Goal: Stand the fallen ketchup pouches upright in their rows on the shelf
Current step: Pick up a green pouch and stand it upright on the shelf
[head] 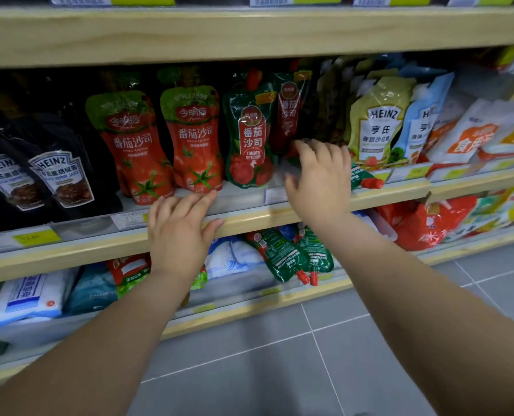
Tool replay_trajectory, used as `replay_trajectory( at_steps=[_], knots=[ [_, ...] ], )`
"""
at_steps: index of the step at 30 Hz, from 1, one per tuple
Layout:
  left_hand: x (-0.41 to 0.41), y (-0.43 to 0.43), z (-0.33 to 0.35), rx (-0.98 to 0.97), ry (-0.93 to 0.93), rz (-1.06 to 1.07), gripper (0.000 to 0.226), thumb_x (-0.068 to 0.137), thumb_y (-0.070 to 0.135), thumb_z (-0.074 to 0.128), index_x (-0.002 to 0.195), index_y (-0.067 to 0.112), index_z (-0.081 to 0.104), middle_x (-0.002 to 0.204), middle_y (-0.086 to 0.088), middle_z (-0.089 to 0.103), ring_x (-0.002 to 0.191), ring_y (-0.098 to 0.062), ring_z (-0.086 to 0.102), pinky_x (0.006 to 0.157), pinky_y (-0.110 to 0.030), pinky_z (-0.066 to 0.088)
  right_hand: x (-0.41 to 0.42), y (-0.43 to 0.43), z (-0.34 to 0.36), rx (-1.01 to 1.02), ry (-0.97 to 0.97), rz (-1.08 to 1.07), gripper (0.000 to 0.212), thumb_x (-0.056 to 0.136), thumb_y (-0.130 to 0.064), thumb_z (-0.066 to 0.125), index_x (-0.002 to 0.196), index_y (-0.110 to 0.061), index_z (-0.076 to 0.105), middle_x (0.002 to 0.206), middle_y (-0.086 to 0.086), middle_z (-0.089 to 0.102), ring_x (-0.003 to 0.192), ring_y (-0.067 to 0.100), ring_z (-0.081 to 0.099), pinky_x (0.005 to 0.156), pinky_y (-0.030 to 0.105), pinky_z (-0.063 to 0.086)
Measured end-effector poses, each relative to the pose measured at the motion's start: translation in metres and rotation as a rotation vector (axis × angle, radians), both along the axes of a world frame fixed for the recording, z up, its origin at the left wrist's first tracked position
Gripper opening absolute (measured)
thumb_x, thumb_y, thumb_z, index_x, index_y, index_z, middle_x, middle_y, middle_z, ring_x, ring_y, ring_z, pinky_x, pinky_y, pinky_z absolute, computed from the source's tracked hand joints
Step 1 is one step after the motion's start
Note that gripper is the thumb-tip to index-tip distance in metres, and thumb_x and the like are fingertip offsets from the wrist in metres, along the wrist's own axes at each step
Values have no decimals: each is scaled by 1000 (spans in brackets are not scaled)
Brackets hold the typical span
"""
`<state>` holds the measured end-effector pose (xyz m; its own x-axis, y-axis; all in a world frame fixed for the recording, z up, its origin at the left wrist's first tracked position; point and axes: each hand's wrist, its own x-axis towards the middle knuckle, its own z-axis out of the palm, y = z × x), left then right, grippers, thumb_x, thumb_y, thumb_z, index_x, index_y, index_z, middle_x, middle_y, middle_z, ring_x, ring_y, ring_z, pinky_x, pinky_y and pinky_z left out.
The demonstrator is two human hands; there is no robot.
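While the left hand (177,232) is resting flat on the wooden front rail of the shelf (249,217), its fingers loosely spread and gripping nothing, the right hand (318,181) is reaching over that rail with fingers spread, palm down, covering a fallen green ketchup pouch (365,179). Whether it is gripping the pouch cannot be told. That pouch is lying on its side on the shelf, its red cap (372,183) pointing right, just past the right hand. Just left of the right hand, a green ketchup pouch (249,136) is standing upright, with another leaning behind it. Farther left, two red ketchup pouches (171,142) are standing upright, just behind the left hand. Right of the fallen pouch, Heinz salad dressing pouches (378,121) are standing.
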<state>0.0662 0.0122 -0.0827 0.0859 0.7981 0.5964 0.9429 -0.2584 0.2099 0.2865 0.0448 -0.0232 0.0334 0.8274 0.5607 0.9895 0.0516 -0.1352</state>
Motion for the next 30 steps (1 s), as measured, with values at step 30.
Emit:
replay_trajectory(
  at_steps=[30],
  knots=[
    [149, 30, 71, -238, -512, -397, 31, 88, 19, 58, 117, 27, 65, 117, 0, 68, 104, -18, 62, 87, -28, 48, 62, -50, 31, 382, 95, 155, 36, 81, -5, 59, 116, -12, 65, 121, 18, 60, 103, 37, 57, 84, 45, 44]
  ],
)
